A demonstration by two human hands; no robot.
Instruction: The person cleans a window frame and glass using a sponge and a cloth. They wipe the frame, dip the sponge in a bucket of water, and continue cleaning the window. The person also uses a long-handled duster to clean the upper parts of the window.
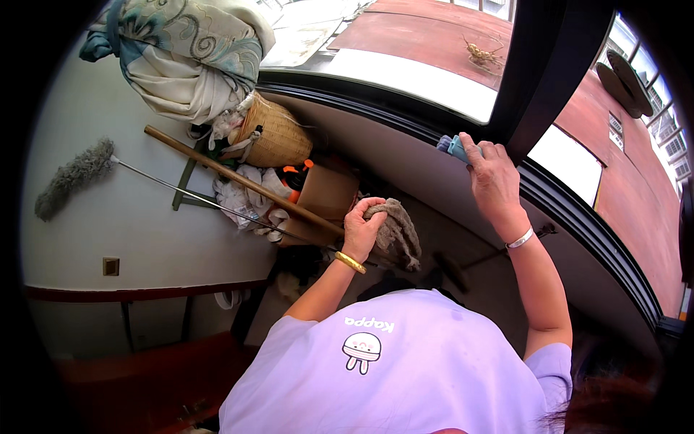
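Two hands (rags) at dark window frame

Blue cloth mostly behind right hand

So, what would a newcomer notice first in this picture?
First the two raised hands: the left hand grips a grey rag, and the right hand presses a blue cloth against the black window frame. At far left, a grey duster lies against the wall.
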